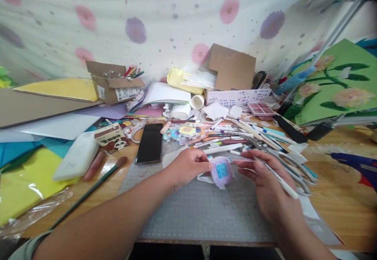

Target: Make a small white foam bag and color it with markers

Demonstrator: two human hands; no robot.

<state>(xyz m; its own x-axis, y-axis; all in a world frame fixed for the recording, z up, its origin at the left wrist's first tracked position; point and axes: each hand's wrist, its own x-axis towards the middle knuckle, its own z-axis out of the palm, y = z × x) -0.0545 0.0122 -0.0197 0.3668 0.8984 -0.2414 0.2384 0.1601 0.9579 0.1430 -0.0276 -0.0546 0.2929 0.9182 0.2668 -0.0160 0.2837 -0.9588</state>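
Note:
Between my hands is a small lilac paper cutout (222, 176) with a blue square in its middle and small tabs round its rim. My left hand (188, 165) pinches its left edge between thumb and fingers. A white pen (282, 183) lies in the grip of my right hand (268, 177), its back end angled down to the right. The pen's front end is near the cutout's right side; I cannot tell whether it touches. Under both hands lies a grey cutting mat (200, 216).
A black phone (149, 143) lies left of my hands. Behind them are heaped pens (224, 136) and scissors (287, 162). A blue glue gun (353, 163) is at the right, a paintbrush (91, 187) at the left. Cardboard boxes (114, 83) stand at the back.

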